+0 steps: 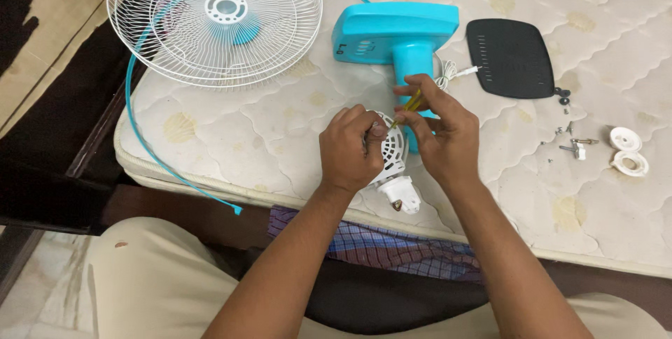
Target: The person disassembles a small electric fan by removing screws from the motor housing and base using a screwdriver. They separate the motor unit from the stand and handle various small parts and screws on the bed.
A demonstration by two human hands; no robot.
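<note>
Right now we have both hands over the near edge of the quilted mattress (266, 129), working on a white fan motor housing (393, 160). Our left hand (348, 151) wraps around the left side of the housing, fingers curled and clamped on it, the thumb tip pressing near its top. Our right hand (439, 136) pinches a thin yellow-handled screwdriver (409, 107) between thumb and fingertips, fingers closed on the shaft; its tip points down to the housing's vented top. The housing's white neck sticks out toward us, just beyond the mattress edge.

Just behind our hands lies the turquoise fan stand (395, 34), tipped onto its side, with a white cord (451, 72) trailing to its right. Far left, the white wire fan guard (213, 20) overhangs the mattress corner, a turquoise rim band (143, 139) looping down from it. To the right lies a black base plate (509, 58), then a scatter of small screws (570, 139) and two white round caps (626, 150), well apart from our hands.
</note>
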